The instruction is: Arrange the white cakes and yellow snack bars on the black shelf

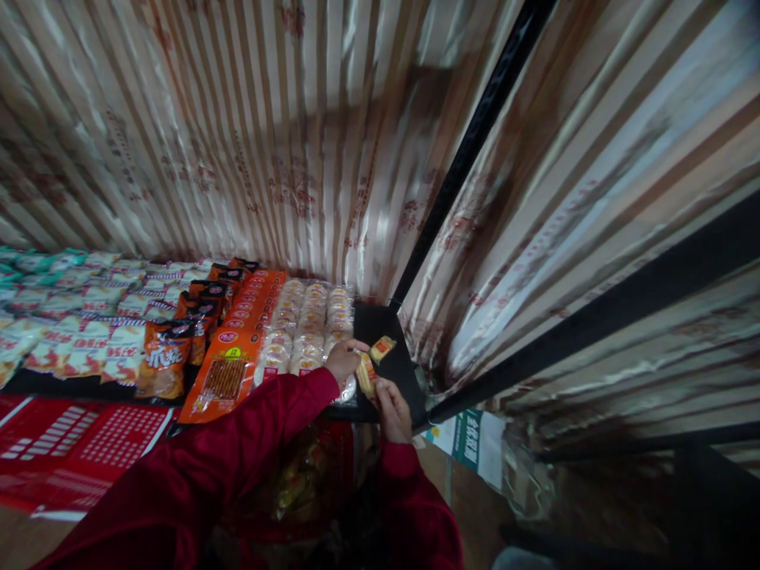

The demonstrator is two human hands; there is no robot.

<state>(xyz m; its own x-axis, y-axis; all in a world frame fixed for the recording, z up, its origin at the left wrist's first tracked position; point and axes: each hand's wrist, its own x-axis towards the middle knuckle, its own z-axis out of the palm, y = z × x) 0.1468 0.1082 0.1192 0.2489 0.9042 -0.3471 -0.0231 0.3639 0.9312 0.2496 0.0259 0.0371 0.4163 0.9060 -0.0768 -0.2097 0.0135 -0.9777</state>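
Pleated, glossy beige-and-brown striped sheeting (321, 134) with patches of red print hangs behind a flat black shelf (371, 321). Over the shelf's right end, a small yellow packet with red print (366, 376) is held between two bare hands: the left hand (343, 362) has its fingers closed on the upper left side, and the right hand (394, 410) pinches the lower right side. Just beyond it, a second small yellow-and-red packet (383, 348) lies flat on the shelf near the left fingertips. Close to the left hand and partly behind it are columns of round white pieces in clear plastic (309, 313) with small red-and-yellow labels. Farther left lies a long orange bag with a window of thin brown sticks (229, 376), then a line of shiny orange-and-black bags (163, 360), then rows of white printed packets (89, 348), with green packets (36, 260) at the far left. Both forearms wear deep red sleeves (237, 451). Below the shelf, red panelling with white blocks and dots (83, 443) shows at left, and yellowish wrapped items (300, 483) sit dimly between the arms. Rightward, a black metal post (469, 158) rises from the shelf's back corner.
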